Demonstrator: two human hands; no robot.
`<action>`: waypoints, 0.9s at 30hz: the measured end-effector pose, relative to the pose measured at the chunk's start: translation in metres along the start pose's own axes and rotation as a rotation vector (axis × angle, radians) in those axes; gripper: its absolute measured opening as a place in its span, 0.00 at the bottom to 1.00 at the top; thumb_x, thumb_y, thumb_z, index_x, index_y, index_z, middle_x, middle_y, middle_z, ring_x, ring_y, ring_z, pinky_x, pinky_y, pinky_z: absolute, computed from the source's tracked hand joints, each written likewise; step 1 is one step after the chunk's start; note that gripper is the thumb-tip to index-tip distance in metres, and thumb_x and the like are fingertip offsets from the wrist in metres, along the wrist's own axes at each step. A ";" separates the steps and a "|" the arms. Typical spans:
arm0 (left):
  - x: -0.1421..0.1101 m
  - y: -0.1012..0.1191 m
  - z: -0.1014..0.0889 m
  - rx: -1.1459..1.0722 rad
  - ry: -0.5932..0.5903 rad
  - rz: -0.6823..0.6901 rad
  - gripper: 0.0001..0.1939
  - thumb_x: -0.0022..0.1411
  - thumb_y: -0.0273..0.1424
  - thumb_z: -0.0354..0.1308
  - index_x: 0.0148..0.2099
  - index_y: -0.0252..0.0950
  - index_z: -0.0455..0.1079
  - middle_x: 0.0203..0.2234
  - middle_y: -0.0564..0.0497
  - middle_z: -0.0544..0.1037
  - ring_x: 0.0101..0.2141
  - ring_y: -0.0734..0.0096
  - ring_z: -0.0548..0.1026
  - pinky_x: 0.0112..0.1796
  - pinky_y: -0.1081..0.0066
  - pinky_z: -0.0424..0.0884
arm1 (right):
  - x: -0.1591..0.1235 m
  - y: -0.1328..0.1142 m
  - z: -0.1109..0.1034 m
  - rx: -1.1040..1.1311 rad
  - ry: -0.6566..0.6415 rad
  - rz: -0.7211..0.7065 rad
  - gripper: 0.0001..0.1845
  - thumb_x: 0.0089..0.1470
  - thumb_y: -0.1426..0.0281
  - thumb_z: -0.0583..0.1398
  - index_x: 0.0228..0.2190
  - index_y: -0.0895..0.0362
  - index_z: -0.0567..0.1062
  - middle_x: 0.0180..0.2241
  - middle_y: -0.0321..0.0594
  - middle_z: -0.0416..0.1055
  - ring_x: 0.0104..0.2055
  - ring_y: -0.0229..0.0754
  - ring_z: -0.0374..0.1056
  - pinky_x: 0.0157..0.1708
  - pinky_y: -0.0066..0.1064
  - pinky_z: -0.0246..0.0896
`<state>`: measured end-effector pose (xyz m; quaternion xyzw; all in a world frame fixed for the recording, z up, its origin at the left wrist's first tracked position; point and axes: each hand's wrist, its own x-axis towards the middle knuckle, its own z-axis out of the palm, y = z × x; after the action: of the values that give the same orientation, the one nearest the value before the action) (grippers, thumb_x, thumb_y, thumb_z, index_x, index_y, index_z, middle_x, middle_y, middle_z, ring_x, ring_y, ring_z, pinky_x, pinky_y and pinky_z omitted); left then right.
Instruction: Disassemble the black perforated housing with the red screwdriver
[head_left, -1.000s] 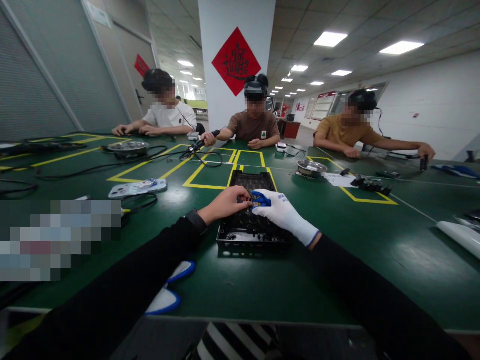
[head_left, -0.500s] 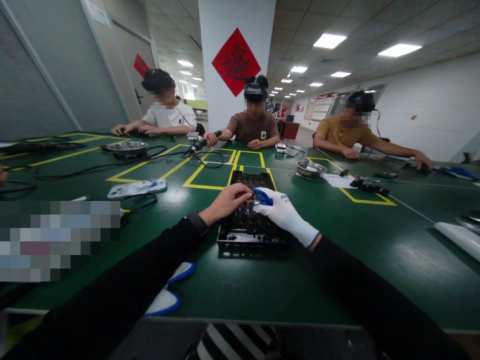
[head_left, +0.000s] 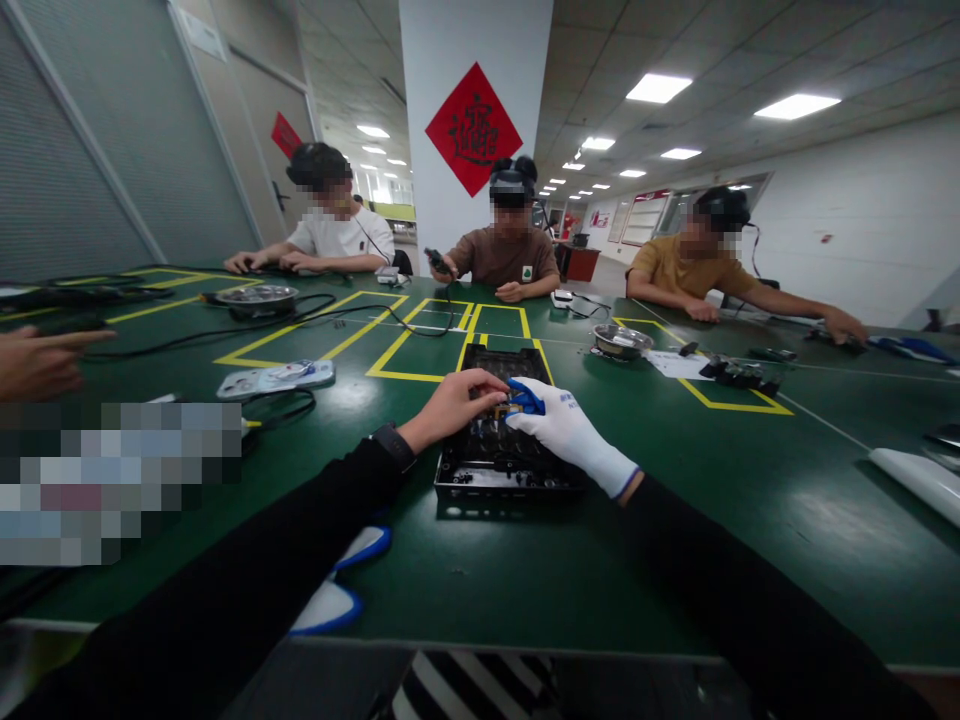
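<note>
A black open housing (head_left: 491, 480) with small fittings inside lies on the green table in front of me. Over its middle, my bare left hand (head_left: 454, 405), with a dark watch at the wrist, has its thumb and fingertips pinched together. Facing it is my right hand (head_left: 562, 425) in a white glove with blue fingers, its fingers closed too. The fingertips of both hands meet around a small part, partly dark and partly brass-coloured. My fingers hide most of it, so its kind does not show.
A blue-and-white glove (head_left: 330, 605) lies by my left forearm. A phone (head_left: 276, 377) rests farther left, near black cables. Metal bowls (head_left: 621, 340) and black parts (head_left: 741, 374) stand farther off. Three people sit opposite; another person's hand (head_left: 41, 362) reaches in at left.
My hands stay almost where they were. At the left edge another person's hand has come farther into view, fingers extended. The person opposite has drawn back and raised the dark cabled tool.
</note>
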<state>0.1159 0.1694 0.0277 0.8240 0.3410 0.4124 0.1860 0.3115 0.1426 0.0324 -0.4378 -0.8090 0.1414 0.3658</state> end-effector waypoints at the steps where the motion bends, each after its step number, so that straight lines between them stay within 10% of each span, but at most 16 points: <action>1: 0.000 0.000 -0.001 -0.011 -0.005 -0.018 0.14 0.57 0.37 0.54 0.41 0.34 0.73 0.34 0.48 0.76 0.33 0.72 0.71 0.34 0.72 0.64 | 0.000 0.001 0.000 -0.001 0.004 -0.003 0.30 0.43 0.66 0.62 0.50 0.56 0.67 0.48 0.42 0.69 0.49 0.44 0.65 0.51 0.38 0.57; 16: 0.003 -0.014 -0.007 -0.252 -0.208 -0.122 0.14 0.51 0.35 0.60 0.38 0.30 0.74 0.33 0.46 0.78 0.32 0.71 0.73 0.36 0.70 0.68 | 0.002 0.001 0.001 0.053 -0.055 -0.019 0.30 0.43 0.72 0.61 0.51 0.54 0.66 0.51 0.41 0.66 0.52 0.43 0.63 0.54 0.37 0.54; 27: 0.004 -0.015 -0.008 -0.096 -0.142 -0.103 0.15 0.52 0.38 0.58 0.35 0.31 0.75 0.30 0.47 0.77 0.30 0.71 0.73 0.33 0.73 0.67 | 0.001 -0.001 -0.002 -0.049 0.056 -0.131 0.25 0.47 0.63 0.60 0.48 0.54 0.68 0.43 0.41 0.68 0.44 0.42 0.65 0.46 0.36 0.59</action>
<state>0.1054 0.1829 0.0257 0.8227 0.3488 0.3587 0.2699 0.3124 0.1432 0.0350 -0.3965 -0.8287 0.0849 0.3858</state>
